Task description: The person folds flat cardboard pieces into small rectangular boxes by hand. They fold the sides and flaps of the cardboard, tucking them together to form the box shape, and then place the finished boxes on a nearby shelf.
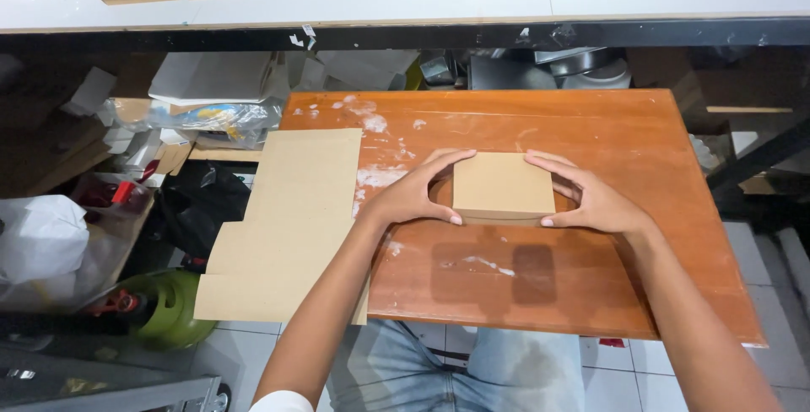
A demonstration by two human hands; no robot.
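Both hands clasp a small brown cardboard box [503, 184] from opposite sides: the left hand [413, 197] curls its fingers on the left wall, the right hand [595, 201] on the right. The matte, square box sits mid-top on a glossy wooden table [591, 285] streaked white. Flat cardboard sheets [291, 226] overhang the table's left edge; bare wood lies nearer the person.
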